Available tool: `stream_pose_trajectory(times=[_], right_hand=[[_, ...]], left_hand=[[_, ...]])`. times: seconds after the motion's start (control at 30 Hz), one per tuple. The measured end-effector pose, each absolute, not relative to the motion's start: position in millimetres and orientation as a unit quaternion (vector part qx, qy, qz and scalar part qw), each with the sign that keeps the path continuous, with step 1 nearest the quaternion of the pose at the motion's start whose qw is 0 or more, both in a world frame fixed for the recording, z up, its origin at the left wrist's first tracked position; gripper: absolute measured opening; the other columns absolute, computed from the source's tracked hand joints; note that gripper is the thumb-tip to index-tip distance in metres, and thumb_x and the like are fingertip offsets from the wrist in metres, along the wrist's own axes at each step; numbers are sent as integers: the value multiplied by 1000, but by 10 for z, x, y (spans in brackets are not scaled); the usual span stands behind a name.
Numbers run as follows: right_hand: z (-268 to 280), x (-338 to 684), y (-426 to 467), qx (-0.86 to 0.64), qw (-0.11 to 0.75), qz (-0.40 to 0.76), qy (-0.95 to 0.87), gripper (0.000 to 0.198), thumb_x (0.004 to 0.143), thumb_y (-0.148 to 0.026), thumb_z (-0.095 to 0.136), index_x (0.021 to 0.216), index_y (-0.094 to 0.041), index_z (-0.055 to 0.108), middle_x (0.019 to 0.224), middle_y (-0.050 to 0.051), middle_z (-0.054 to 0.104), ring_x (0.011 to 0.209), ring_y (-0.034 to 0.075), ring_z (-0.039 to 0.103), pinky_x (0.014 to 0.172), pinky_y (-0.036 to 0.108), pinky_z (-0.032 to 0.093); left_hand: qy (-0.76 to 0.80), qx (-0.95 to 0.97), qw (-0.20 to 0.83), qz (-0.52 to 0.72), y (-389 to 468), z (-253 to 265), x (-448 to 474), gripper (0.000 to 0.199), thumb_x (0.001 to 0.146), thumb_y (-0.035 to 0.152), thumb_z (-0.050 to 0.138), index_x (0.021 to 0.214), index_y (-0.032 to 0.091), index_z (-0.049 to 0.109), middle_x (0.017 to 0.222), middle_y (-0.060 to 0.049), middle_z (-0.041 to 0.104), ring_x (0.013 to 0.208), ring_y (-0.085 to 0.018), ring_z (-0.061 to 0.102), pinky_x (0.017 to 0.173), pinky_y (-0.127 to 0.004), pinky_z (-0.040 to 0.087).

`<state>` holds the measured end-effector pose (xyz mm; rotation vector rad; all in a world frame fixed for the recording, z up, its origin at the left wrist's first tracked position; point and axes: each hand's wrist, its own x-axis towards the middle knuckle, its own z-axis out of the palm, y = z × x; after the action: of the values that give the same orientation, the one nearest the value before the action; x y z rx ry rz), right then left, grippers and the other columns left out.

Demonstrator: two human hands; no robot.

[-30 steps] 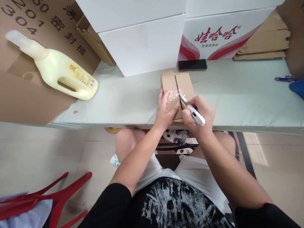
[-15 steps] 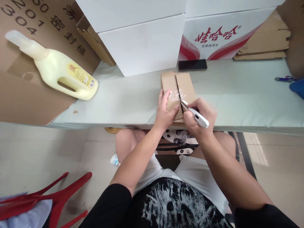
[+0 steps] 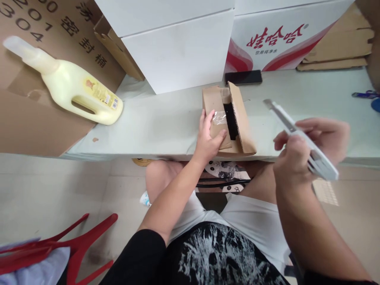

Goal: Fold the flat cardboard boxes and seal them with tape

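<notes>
A small brown cardboard box (image 3: pixel 213 97) stands near the front edge of the covered table. Its right flap is tilted up, showing a dark gap; the left flap lies flat with a strip of clear tape on it. My left hand (image 3: pixel 208 138) grips the left side of the box, thumb on the top flap and fingers at the side. Off to the right and apart from the box, my right hand (image 3: pixel 308 146) is closed around a white box cutter (image 3: pixel 320 160), its blade pointing up and left. The box's contents are hidden in shadow.
Behind the box lie a black phone (image 3: pixel 243 77) and stacked white cartons (image 3: pixel 181 55). A pale yellow pump bottle (image 3: pixel 80 93) is at left by a large brown carton (image 3: pixel 32 114). Folded cardboard (image 3: pixel 341 47) is at back right. A red chair (image 3: pixel 77 245) stands lower left.
My right hand has moved right, away from the box, carrying the box cutter. The box's right flap has come up, opening a gap. My left hand stays on the box.
</notes>
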<state>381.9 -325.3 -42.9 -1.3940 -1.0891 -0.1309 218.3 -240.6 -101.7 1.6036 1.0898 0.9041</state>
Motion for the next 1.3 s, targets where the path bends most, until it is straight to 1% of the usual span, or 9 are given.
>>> stream_pose_trajectory(times=[0.07,0.17,0.3,0.47,0.6,0.73,0.93,1.2,1.3], right_hand=[[-557,4038,-3225,-668,574,-3,-473,20,90,-39,48,104,-27,54,80,2,63,66,19,66,59,35,50],[-849,4391,-3147,-784,386,18,-486,23,90,-44,53,101,-26,61,74,3,63,65,21,60,64,37,47],[-1234,4690,-3043,-802,201,14,-563,39,80,-29,57,117,-19,67,97,14,70,89,30,62,76,43,48],[-1401,4689,-3000,-795,103,42,-596,58,78,-14,51,135,-17,64,109,21,69,101,36,59,84,49,47],[-1349,4609,-3049,-804,132,60,-577,64,79,-12,52,142,-22,61,123,21,67,116,40,58,93,60,47],[-1151,4475,-3237,-753,290,96,-583,62,81,-16,53,142,-23,58,131,17,64,125,36,59,104,60,49],[-807,4073,-3513,-588,422,234,-649,66,89,-40,64,150,-27,43,154,15,51,141,33,52,113,57,47],[-808,3819,-3382,-651,500,270,-504,41,95,-34,56,135,-25,53,130,13,69,115,27,70,86,44,63],[-791,3786,-3386,-648,501,266,-508,38,95,-33,54,131,-23,56,125,13,71,109,26,72,80,40,64]], left_hand=[[448,653,484,373,-2411,-1015,2185,69,91,55,66,151,34,40,176,-3,14,164,-30,13,133,-49,14],[447,644,497,372,-2416,-1003,2188,68,91,53,67,151,36,39,177,-2,12,163,-30,16,134,-48,15],[446,643,506,364,-2420,-966,2189,70,92,51,67,153,34,37,177,-3,9,163,-28,16,134,-45,15],[461,645,495,356,-2424,-927,2187,69,93,50,67,153,32,38,177,-5,10,164,-28,7,134,-46,14],[461,663,475,350,-2406,-933,2174,82,86,62,71,153,31,37,176,-8,12,164,-31,6,134,-47,12],[447,691,451,345,-2426,-869,2119,102,75,73,76,156,33,30,176,-10,8,163,-36,7,133,-53,11],[439,729,426,308,-2559,-654,2047,121,61,62,91,159,36,24,177,-9,3,162,-42,3,131,-61,15],[422,691,453,372,-2593,-715,1944,71,96,58,60,156,37,28,167,-8,36,152,-31,41,122,-46,43],[441,698,369,427,-2632,-733,1845,67,98,56,57,155,36,28,166,-10,37,151,-31,44,117,-47,46]])
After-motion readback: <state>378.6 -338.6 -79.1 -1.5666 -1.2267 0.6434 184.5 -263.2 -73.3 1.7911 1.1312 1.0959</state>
